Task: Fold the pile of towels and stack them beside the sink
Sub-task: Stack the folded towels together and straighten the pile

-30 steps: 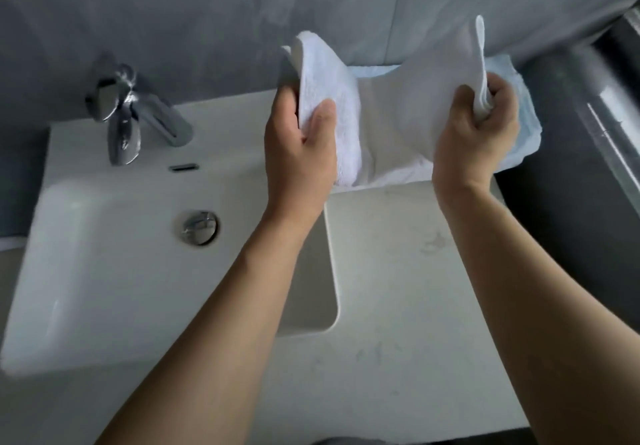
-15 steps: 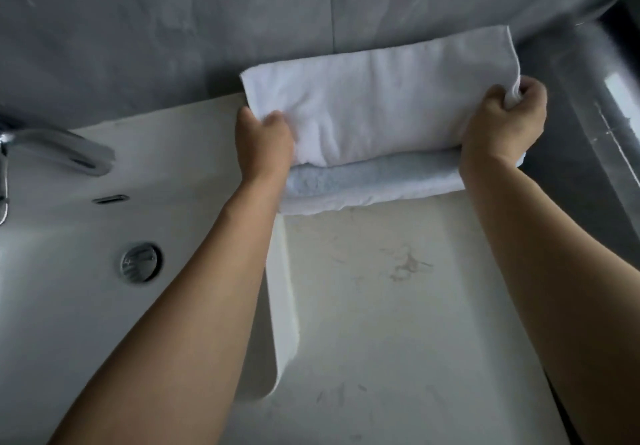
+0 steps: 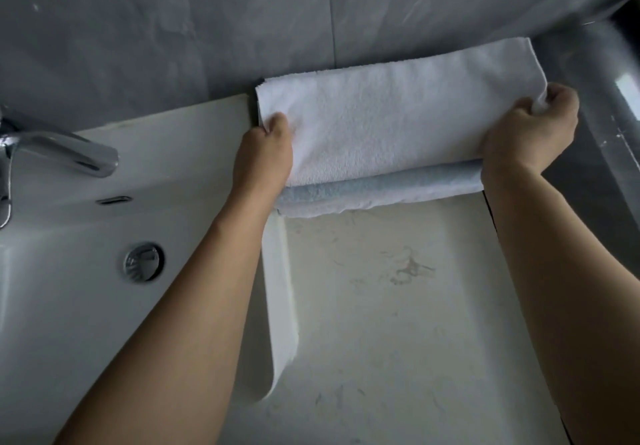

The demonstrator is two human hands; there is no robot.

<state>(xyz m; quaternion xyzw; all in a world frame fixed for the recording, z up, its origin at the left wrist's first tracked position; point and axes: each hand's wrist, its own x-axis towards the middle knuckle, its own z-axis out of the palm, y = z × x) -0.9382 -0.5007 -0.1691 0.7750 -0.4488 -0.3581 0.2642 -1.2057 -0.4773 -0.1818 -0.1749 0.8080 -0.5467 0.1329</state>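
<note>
White terry fills the far right of your view: the white towel (image 3: pixel 391 125) lies stretched flat on top of a pale blue towel (image 3: pixel 381 186), whose folded near edge shows as a strip below it; under that strip a thin white edge peeks out, though you cannot tell what it belongs to; the stack sits on the worktop (image 3: pixel 398 306) against the grey wall (image 3: pixel 173 28), just beside the sink (image 3: pixel 69 271); your left hand (image 3: pixel 263 158) has its grip closed on the white towel's left end, thumb on top of the cloth and fingers tucked beneath; your right hand (image 3: pixel 530 129) has its grip closed too, pinching the towel's far right corner so that a small tuft of cloth bunches between the curled fingers; both forearms reach in from the near edge, the left one crossing over the sink's right rim; the chrome tap (image 3: pixel 65 153) stands at the far left, with the round drain plug (image 3: pixel 143 261) in the basin below it; faint grey smudges mark the pale worktop near its middle.
</note>
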